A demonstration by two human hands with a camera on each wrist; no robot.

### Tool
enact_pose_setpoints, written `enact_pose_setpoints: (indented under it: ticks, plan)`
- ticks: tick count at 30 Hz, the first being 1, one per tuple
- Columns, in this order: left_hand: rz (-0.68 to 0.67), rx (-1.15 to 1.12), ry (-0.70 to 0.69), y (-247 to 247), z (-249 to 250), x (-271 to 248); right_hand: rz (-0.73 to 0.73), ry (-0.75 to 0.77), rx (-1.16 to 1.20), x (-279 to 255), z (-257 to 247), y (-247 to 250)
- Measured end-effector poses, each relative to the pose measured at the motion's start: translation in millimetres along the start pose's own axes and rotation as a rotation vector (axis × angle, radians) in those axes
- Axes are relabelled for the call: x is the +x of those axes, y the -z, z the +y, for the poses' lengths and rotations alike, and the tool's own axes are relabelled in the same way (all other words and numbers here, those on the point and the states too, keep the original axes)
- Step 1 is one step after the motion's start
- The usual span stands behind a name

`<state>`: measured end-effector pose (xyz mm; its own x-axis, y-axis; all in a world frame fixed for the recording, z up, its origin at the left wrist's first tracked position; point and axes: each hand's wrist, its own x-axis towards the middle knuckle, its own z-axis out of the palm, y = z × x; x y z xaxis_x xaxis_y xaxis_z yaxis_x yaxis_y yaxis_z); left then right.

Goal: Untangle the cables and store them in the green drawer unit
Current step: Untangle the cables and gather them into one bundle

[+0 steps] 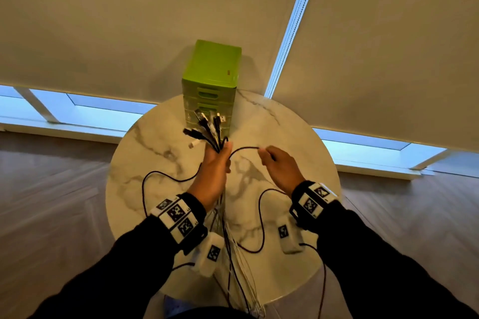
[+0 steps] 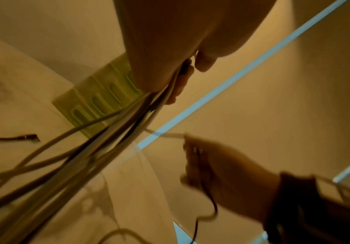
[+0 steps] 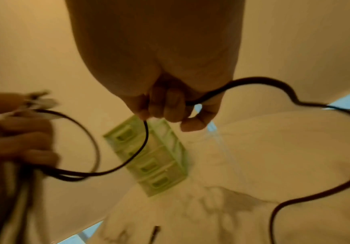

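My left hand (image 1: 216, 160) grips a bundle of black and white cables (image 1: 207, 127) upright above the round marble table (image 1: 160, 137); their plugs fan out above my fist and the strands (image 2: 98, 148) hang down past the wrist. My right hand (image 1: 274, 160) pinches one black cable (image 1: 243, 149) that arcs from the bundle to my fingers (image 3: 165, 107) and loops on below (image 3: 295, 99). The green drawer unit (image 1: 211, 77) stands at the table's far edge behind the plugs, its drawers (image 3: 148, 165) looking closed.
Pale roller blinds (image 1: 129, 21) hang close behind the table, with a bright window strip (image 1: 293, 23) between them. Cable loops (image 1: 261, 225) lie on the marble near me and trail over the near edge (image 1: 243, 292). Wooden floor (image 1: 51, 202) surrounds the table.
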<state>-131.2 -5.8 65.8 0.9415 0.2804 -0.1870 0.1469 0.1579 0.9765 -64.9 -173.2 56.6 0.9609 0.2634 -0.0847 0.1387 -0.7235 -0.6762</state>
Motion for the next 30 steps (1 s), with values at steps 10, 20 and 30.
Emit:
enact_pose_setpoints:
  ticks: [10, 20, 30]
  plan:
    - [-0.044, -0.215, 0.123, 4, 1, 9, -0.299, 0.436, 0.062, -25, -61, -7]
    - [0.277, -0.43, 0.044, 45, 17, 35, -0.672, 0.07, 0.203, -71, 14, -11]
    - [0.26, -0.025, -0.172, 58, 24, 20, -0.481, -0.17, -0.279, -48, 74, 7]
